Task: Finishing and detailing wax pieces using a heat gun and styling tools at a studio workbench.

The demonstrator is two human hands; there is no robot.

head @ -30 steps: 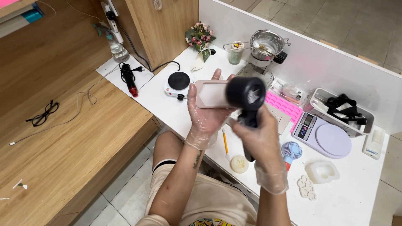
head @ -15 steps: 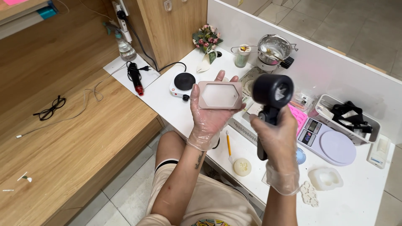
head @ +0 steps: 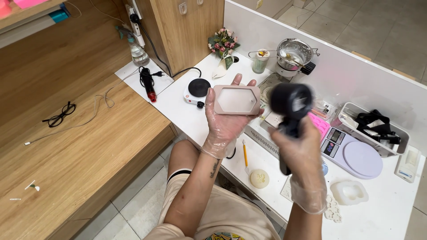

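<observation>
Beige hexagonal mould [head: 236,100] rests flat in the gloved left hand [head: 224,126] above the white table [head: 187,115], while the right hand [head: 297,149] grips a blurred, seemingly black heat gun [head: 291,104] just right.

Left hand [head: 224,126] holds beige tray mould [head: 236,99]; right hand [head: 298,149] grips black heat gun [head: 291,102] beside it, above white table [head: 187,115].

Bright, even indoor light, soft shadows; the black heat gun [head: 291,101] is motion-blurred
</observation>
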